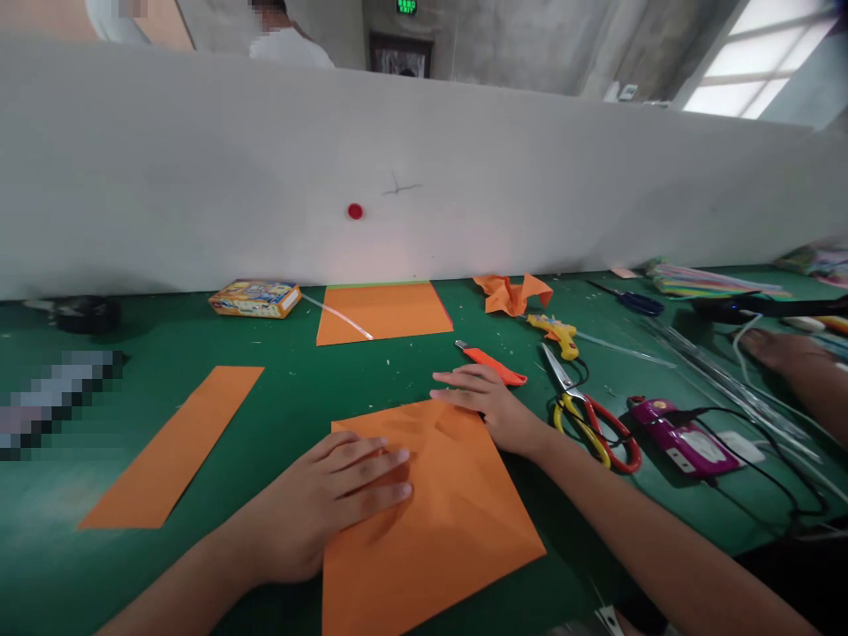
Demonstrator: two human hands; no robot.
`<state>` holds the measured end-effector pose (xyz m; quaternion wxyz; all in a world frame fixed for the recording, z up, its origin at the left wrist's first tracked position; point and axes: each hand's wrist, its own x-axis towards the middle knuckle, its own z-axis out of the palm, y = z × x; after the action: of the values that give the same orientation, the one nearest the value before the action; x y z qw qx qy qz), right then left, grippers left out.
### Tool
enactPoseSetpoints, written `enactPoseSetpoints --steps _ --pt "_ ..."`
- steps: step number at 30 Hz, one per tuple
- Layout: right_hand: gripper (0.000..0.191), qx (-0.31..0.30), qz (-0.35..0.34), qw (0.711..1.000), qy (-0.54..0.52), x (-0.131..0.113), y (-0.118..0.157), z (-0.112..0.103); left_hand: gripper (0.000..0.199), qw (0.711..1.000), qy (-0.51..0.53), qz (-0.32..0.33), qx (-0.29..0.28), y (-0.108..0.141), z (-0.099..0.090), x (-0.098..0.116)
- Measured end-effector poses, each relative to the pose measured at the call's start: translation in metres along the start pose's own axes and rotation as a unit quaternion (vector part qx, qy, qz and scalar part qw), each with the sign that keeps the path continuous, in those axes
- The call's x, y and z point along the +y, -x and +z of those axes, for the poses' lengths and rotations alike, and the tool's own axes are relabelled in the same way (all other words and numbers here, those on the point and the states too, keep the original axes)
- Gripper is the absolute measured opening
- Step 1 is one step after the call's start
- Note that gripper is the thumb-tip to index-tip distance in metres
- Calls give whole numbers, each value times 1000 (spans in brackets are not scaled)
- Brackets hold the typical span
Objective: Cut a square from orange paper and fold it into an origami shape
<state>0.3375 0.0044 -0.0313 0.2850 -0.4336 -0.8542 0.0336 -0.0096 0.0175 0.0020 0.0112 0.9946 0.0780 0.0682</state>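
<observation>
A sheet of orange paper [441, 521] with faint creases lies on the green table in front of me. My left hand [344, 495] rests on its left part, fingers stretched out across the surface. At the sheet's far right corner lies my right hand [487, 402], its fingers extended and pointing left over the edge. Just beyond the right hand is an orange utility knife [494, 364]. Scissors [586, 415] with one yellow and one red handle lie to its right. An orange paper strip [178, 446] is on the table to the left.
Farther back are a small box [257, 299], another orange sheet [384, 314], crumpled orange paper [513, 293] and a yellow glue gun [556, 336]. A purple power strip [685, 437] with black cables sits at right. Another person's hand [775, 349] shows at the right edge. A white partition [265, 177] borders the table.
</observation>
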Motion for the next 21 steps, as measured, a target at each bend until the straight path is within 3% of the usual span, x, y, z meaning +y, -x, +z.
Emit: enactPoseSetpoints --steps 9,15,21 --pt "35 38 8 999 7 -3 1 4 64 989 -105 -3 103 9 -5 -6" --pt "53 -44 57 997 14 -6 1 14 64 990 -106 -47 79 11 3 -25" --pt "59 -108 66 992 19 -16 2 6 61 995 -16 -80 58 15 6 -39"
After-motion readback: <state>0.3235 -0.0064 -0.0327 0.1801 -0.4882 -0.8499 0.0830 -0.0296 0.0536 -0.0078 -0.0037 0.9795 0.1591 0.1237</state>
